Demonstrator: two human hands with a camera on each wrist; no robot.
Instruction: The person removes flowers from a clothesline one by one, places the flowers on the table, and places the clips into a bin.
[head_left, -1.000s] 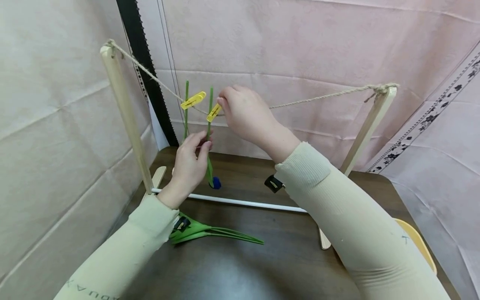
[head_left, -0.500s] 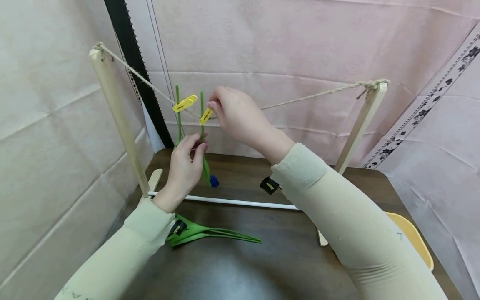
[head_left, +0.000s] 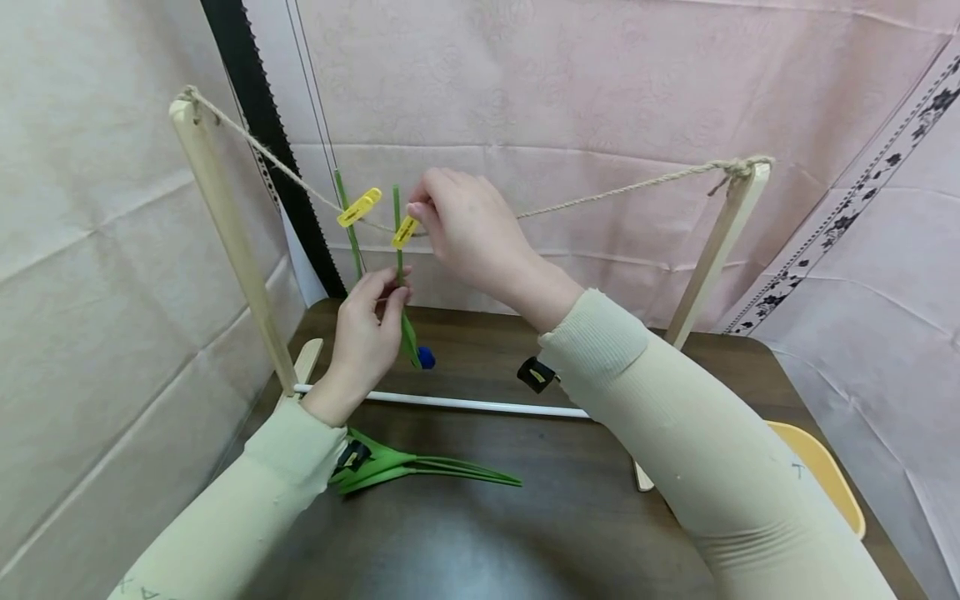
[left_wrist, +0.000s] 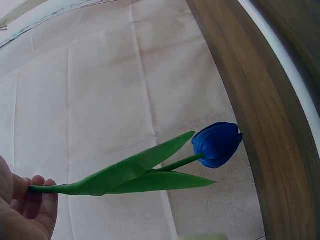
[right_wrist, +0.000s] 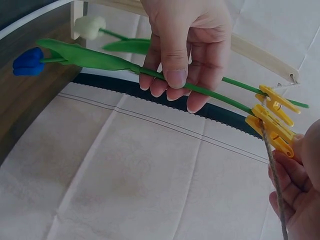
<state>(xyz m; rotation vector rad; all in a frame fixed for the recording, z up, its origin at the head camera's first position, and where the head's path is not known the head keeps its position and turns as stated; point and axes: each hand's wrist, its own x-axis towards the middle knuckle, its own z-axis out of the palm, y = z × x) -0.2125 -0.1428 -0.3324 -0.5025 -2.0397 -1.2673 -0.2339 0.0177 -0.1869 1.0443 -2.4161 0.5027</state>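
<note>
- Where the green stem of the blue artificial tulip [head_left: 401,275] crosses the sagging jute twine line [head_left: 600,198], a small yellow plastic clothes peg [head_left: 405,232] sits on both; the stem's top end pokes up just past the twine.
- Long axis of the flower: close to vertical, stem end up, blue bloom [head_left: 427,357] pointing down and hanging just above the dark brown wooden table [head_left: 525,517].
- Left hand [head_left: 365,333]: thumb and fingers curled round the stem at mid-length, below the peg and above the leaves. Wrist view confirms the stem in the fingers [left_wrist: 37,197], with leaves and bloom running away from the hand.
- Right hand [head_left: 468,229]: nearer to the peg; fingertips pinch its tail end from the right, level with the twine. Whether the peg's jaws are fully closed on stem and twine, cannot tell.
- Just left on the same line, a second yellow peg [head_left: 358,207] holds another green stem [head_left: 348,233]; the right wrist view shows its bloom is white [right_wrist: 90,26].
- Twine is tied between two pale wooden posts [head_left: 228,242], joined by a white rod [head_left: 480,406] at the base.
- Spare green stems with leaves [head_left: 420,471] lie flat on the table near the left sleeve.
</note>
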